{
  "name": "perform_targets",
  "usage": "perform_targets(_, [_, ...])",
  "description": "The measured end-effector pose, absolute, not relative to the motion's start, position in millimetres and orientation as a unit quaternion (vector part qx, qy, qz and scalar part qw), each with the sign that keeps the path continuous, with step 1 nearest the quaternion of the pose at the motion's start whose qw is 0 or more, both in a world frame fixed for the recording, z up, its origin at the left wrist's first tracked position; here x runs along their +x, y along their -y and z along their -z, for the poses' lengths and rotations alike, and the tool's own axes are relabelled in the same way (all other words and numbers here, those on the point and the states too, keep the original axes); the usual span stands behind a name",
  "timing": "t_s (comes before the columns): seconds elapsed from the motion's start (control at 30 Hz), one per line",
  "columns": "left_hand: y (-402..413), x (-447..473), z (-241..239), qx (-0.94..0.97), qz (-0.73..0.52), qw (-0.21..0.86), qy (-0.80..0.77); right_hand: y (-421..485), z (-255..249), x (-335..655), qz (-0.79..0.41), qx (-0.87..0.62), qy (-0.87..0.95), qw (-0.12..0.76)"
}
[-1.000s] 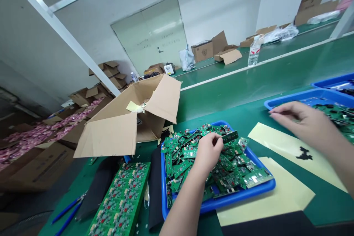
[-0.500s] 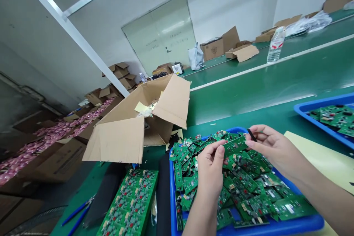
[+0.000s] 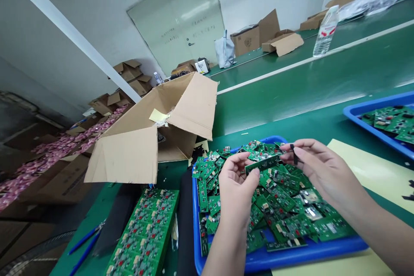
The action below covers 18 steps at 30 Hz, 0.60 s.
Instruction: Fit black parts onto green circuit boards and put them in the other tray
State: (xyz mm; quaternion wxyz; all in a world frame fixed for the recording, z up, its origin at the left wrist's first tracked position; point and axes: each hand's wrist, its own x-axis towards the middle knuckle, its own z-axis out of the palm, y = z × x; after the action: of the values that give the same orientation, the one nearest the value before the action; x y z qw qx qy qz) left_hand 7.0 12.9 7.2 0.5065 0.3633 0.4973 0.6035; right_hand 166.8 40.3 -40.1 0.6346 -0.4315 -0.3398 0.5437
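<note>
My left hand [image 3: 238, 185] grips one end of a small green circuit board [image 3: 263, 164], thumb against its near edge. The board is tilted so that a long edge faces me. Between the thumb and fingers of my right hand [image 3: 312, 161] is a small black strip [image 3: 293, 154], close to the board's right end; some of those fingertips reach that end, though contact is hard to make out. Both hands are above a blue tray [image 3: 284, 263] heaped with similar circuit boards [image 3: 281, 200].
Left of the tray lies a panel of joined boards [image 3: 145, 228], with blue-handled pliers [image 3: 84, 241] beyond. An open cardboard box [image 3: 126, 155] stands behind. Yellow paper [image 3: 365, 168] and another blue tray [image 3: 378, 127] of boards are at right. A water bottle [image 3: 326, 32] stands farther back.
The board has turned from showing its face to showing more of its edge. The black strip now hangs more upright in my right fingers. The whole view has shifted slightly.
</note>
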Motion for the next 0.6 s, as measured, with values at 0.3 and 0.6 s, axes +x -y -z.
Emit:
perform_targets(0.3, [-13.1,10.1,-2.3,0.400,-0.540,0.544,-0.501,-41.2,44.8,176.2,-0.515,-0.467,0.408,0.592])
perform_targets(0.6, [-9.7,16.8,-2.8,0.378,-0.512,0.615,-0.466,-28.6,34.3,164.6,-0.405,-0.446,0.573,0.555])
